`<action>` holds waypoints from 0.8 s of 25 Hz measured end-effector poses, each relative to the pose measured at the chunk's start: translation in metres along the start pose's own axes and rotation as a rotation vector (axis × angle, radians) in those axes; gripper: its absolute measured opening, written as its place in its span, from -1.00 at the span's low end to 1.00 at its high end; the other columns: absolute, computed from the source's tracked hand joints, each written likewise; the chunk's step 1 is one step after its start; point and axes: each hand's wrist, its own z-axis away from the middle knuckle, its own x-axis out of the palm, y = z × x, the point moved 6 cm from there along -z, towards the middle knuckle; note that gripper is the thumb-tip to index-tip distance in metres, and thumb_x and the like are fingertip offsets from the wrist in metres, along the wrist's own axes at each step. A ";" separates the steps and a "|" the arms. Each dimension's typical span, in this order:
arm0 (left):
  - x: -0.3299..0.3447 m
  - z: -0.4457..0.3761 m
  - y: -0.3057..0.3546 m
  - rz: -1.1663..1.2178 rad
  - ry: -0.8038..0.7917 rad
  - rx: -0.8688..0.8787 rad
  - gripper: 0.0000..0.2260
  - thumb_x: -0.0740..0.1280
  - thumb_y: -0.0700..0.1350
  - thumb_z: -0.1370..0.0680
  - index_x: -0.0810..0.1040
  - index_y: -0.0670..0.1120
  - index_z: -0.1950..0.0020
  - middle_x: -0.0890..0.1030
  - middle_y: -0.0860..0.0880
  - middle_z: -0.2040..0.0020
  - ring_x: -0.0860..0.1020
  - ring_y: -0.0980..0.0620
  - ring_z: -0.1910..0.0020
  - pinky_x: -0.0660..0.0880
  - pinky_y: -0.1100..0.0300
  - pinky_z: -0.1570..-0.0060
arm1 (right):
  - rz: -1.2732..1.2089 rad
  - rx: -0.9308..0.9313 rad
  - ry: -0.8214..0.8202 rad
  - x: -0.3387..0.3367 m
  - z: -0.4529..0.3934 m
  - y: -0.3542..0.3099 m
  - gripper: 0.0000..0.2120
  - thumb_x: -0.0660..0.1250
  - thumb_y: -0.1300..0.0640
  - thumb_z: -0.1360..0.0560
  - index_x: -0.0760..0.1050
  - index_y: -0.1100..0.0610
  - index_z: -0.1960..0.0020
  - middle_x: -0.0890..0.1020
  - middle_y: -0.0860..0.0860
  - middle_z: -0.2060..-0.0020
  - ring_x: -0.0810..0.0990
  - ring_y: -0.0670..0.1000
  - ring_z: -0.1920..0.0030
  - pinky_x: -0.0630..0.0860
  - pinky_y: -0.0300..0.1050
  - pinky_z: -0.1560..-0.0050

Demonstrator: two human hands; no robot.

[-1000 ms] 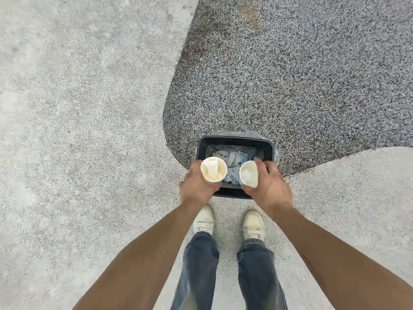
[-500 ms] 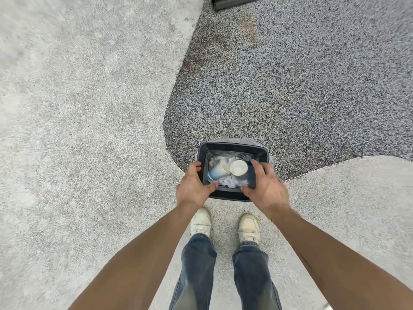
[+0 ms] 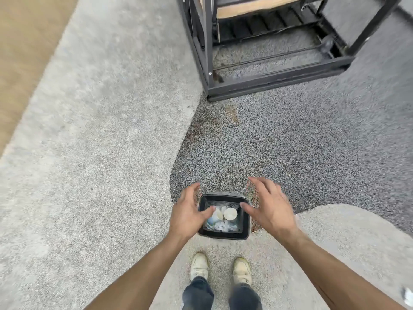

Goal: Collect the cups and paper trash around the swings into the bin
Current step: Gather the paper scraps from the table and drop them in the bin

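A small black bin (image 3: 245, 229) with a clear liner stands on the ground just ahead of my feet. Inside it lie white paper cups (image 3: 230, 214) on crumpled paper trash (image 3: 220, 225). My left hand (image 3: 187, 212) hovers over the bin's left rim with fingers spread and holds nothing. My right hand (image 3: 269, 209) hovers over the right rim, fingers spread too, also empty.
A black metal swing frame (image 3: 274, 83) with a wooden seat stands ahead on the dark speckled rubber ground. Pale concrete paving curves round on the left and under my shoes (image 3: 242, 270). A white scrap (image 3: 407, 295) shows at the bottom right edge.
Both cups have left my hands and now lie in the bin. My hands have opened and spread apart above the rim. The view has tilted up, and the swing frame has come into sight.
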 end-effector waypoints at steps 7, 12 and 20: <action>-0.095 0.042 0.121 0.028 0.042 0.254 -0.21 0.45 0.24 -0.36 0.11 0.27 -0.47 0.25 0.21 -0.45 0.45 0.31 -0.05 0.51 0.16 -0.09 | 0.030 -0.044 0.242 -0.130 0.047 -0.055 -0.25 0.32 -0.30 -0.40 0.10 -0.17 -0.48 0.25 -0.11 -0.45 0.25 -0.08 -0.38 0.32 0.07 -0.37; -0.123 0.072 0.182 -0.060 0.004 0.470 -0.22 0.42 0.25 -0.38 0.08 0.27 -0.50 0.14 0.25 -0.48 0.20 0.27 -0.34 0.26 -0.02 -0.40 | 0.096 0.001 0.411 -0.186 0.099 -0.065 -0.26 0.31 -0.31 -0.39 0.15 -0.13 -0.48 0.30 -0.05 -0.42 0.25 0.00 -0.39 0.31 0.07 -0.35; -0.117 0.139 0.271 -0.395 0.028 0.895 -0.20 0.19 0.46 -0.39 -0.05 0.25 -0.53 -0.12 0.25 -0.51 -0.13 0.22 -0.51 -0.24 -0.01 -0.47 | 0.227 0.211 0.640 -0.248 0.224 -0.033 -0.24 0.18 -0.44 -0.35 0.19 -0.14 -0.46 0.30 -0.05 -0.42 0.23 0.08 -0.44 0.36 0.17 -0.31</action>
